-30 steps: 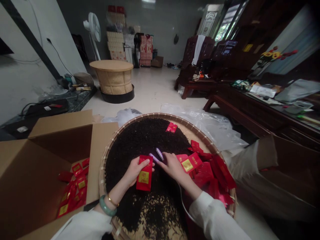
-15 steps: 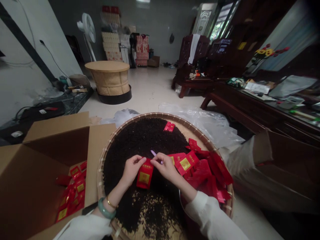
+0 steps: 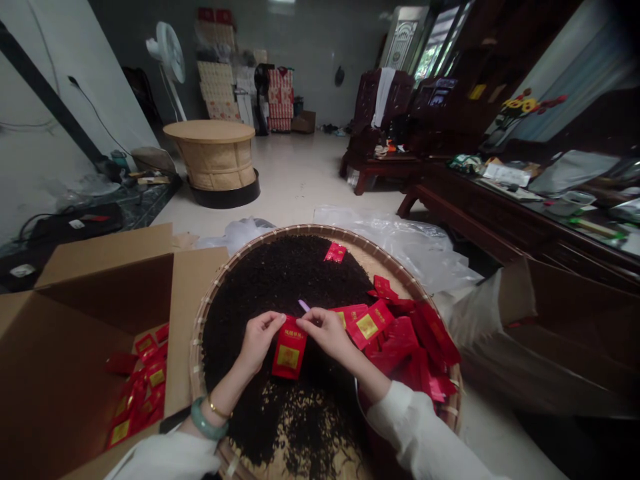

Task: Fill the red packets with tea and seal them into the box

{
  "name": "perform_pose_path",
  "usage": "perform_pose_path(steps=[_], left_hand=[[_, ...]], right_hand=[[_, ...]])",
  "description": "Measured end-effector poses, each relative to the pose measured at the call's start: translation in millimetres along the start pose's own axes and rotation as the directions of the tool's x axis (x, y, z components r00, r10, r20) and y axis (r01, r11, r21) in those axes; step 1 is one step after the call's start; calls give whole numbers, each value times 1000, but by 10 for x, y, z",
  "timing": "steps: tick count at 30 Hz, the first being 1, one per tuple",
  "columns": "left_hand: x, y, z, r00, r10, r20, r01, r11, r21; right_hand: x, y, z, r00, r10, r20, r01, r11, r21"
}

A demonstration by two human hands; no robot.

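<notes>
Between both hands hangs a red packet (image 3: 289, 353) with a gold square on its front. My left hand (image 3: 260, 340) pinches its top left corner between thumb and fingers. At the top right corner my right hand (image 3: 325, 331) pinches it too. A small purple tool (image 3: 303, 305) sticks out from behind my right fingers; the rest of it is hidden. Below the packet spreads a bed of dark loose leaves, likely tea (image 3: 260, 280), in a round woven bamboo tray (image 3: 196, 360). To the right of my right hand lies a pile of red packets (image 3: 400, 343).
An open cardboard box (image 3: 181, 313) at the left holds several red packets (image 3: 145, 393). One small red packet (image 3: 335, 252) rests on the leaves at the back. Clear plastic sheeting (image 3: 400, 240) lies behind the tray. A dark wooden table (image 3: 450, 207) stands at the right.
The view has shifted slightly, moving the scene a little left. Both hands keep their pinch on the packet's top edge, and its front now faces me a little more squarely.
</notes>
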State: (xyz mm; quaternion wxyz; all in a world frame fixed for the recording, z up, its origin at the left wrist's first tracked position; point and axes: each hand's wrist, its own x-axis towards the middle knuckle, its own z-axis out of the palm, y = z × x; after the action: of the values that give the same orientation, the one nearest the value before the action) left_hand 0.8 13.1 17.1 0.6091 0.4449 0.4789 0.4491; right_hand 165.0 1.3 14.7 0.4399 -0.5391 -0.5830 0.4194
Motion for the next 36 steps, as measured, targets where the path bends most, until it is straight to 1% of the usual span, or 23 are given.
perform_pose_path(steps=[2, 3, 5, 7, 8, 9, 11, 13, 14, 16, 17, 18, 19, 21, 23, 25, 27, 28, 30, 32, 34, 35, 36], left_hand=[[-4, 6, 0, 998, -65, 23, 66, 997, -44], [-8, 6, 3, 992, -107, 66, 111, 992, -59], [-20, -3, 16, 960, -187, 209, 199, 979, -40], [-31, -22, 30, 914, -227, 335, 237, 971, 12], [-34, -26, 32, 906, -229, 356, 239, 971, 16], [-35, -21, 28, 916, -210, 341, 227, 974, -9], [-33, 36, -13, 966, -123, 225, 160, 975, -155], [-29, 172, -110, 999, -1, 39, 15, 930, -366], [-28, 264, -176, 996, 61, -64, -84, 883, -462], [-27, 464, -320, 951, 183, -248, -297, 755, -585], [-26, 554, -387, 929, 226, -294, -365, 691, -624], [-25, 627, -443, 911, 266, -316, -412, 636, -652], [-23, 677, -483, 901, 298, -315, -434, 600, -672], [-14, 707, -515, 909, 317, -269, -413, 610, -677], [2, 658, -488, 920, 310, -238, -388, 651, -652], [19, 568, -421, 927, 300, -224, -374, 712, -595], [25, 471, -326, 946, 272, -174, -323, 808, -493], [22, 425, -267, 965, 237, -116, -264, 866, -425], [-3, 338, -129, 986, 154, 64, -131, 952, -276], [-44, 257, 20, 954, 76, 289, -39, 991, -130], [-88, 183, 149, 914, 21, 404, -24, 1000, 1], [-106, 151, 197, 899, -3, 438, -32, 997, 72], [-120, 125, 231, 902, -11, 431, -56, 988, 142]], right_hand=[[-13, 9, -10, 999, 31, -44, -29, 999, 33], [-16, 11, -14, 997, 58, -60, -54, 996, 69], [-10, 5, -27, 990, 130, -61, -119, 979, 168], [8, -8, -60, 982, 180, -58, -158, 950, 269], [20, -14, -91, 980, 188, -70, -158, 937, 311], [34, -16, -136, 978, 185, -96, -143, 931, 336], [61, -3, -282, 970, 153, -189, -89, 946, 311], [77, 43, -503, 948, 71, -311, -24, 988, 152], [77, 80, -636, 929, 10, -370, 2, 1000, 31], [52, 180, -915, 882, -146, -449, 20, 962, -273], [26, 240, -1046, 876, -198, -439, -11, 903, -430], [-7, 304, -1163, 879, -206, -430, -73, 833, -548], [-46, 367, -1262, 889, -169, -425, -155, 763, -627], [-126, 479, -1397, 922, -30, -386, -273, 658, -702], [-191, 547, -1461, 933, 47, -356, -306, 621, -721], [-227, 543, -1480, 935, 69, -348, -298, 684, -666], [-235, 455, -1465, 941, 100, -325, -261, 823, -504], [-232, 381, -1441, 949, 120, -293, -234, 888, -395], [-216, 186, -1342, 971, 129, -199, -168, 967, -192], [-192, -26, -1166, 991, 88, -101, -98, 990, -100], [-165, -197, -932, 1000, 10, -12, -11, 996, -88], [-152, -252, -808, 999, -44, 11, 45, 993, -111], [-139, -282, -690, 995, -102, 12, 102, 984, -147]])
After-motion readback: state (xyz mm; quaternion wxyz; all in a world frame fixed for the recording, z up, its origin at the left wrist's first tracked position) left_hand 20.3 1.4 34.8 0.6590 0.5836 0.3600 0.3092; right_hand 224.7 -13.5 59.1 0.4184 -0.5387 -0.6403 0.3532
